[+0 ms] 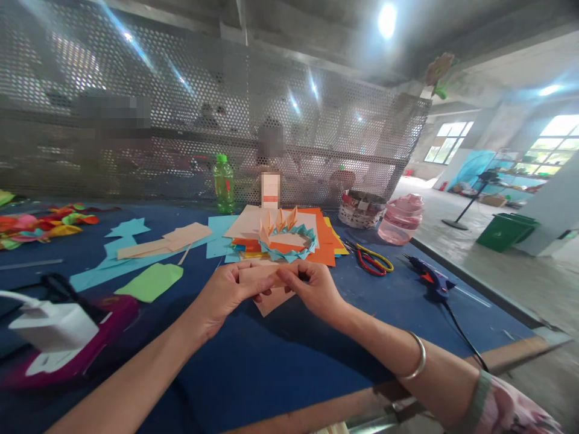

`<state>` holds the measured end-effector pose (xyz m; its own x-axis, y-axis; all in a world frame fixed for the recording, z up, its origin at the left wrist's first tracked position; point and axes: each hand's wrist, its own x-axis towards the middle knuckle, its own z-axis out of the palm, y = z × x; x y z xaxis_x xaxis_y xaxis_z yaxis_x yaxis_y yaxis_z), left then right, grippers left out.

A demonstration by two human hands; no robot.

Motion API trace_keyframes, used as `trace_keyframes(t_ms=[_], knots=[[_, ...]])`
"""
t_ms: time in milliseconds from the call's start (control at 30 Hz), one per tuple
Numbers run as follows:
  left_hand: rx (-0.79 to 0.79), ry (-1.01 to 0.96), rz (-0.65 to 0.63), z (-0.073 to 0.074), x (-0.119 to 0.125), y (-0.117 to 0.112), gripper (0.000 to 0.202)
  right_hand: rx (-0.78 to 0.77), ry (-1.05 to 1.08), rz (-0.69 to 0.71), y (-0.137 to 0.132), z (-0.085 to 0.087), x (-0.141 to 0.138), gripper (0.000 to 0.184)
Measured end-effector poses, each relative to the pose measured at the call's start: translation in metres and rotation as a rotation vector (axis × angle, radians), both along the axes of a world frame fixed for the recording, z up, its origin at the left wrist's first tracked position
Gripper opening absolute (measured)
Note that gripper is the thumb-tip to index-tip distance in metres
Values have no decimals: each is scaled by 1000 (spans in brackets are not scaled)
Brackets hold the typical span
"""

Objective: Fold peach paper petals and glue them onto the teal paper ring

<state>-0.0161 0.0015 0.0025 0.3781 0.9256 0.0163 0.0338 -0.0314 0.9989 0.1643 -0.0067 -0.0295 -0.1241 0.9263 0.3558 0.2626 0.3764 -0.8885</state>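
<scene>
My left hand (226,292) and my right hand (314,289) both pinch a peach-coloured paper piece (270,299) just above the blue table (271,361). The paper is partly folded, and its lower corner points down between my wrists. Just beyond my hands sits a paper ring (286,239) of teal folded units with peach points standing up, resting on a stack of orange and peach sheets (323,241). My right wrist wears a silver bangle (418,358).
Scissors (373,259) and a blue glue gun (432,283) with its cord lie to the right. A green bottle (223,184), a basket (362,208) and a pink container (402,220) stand at the back. Paper scraps and a white charger (49,325) lie left. A perforated metal screen (181,120) backs the table.
</scene>
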Motion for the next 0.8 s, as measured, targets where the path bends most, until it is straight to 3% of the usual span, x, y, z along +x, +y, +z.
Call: trace_keyframes(t_ms=[433, 800], knots=[[-32, 20, 90, -3, 2, 2, 28, 51, -53, -33, -3, 4, -1, 34], [-43, 17, 54, -4, -1, 2, 35, 61, -97, -77, -2, 5, 0, 37]])
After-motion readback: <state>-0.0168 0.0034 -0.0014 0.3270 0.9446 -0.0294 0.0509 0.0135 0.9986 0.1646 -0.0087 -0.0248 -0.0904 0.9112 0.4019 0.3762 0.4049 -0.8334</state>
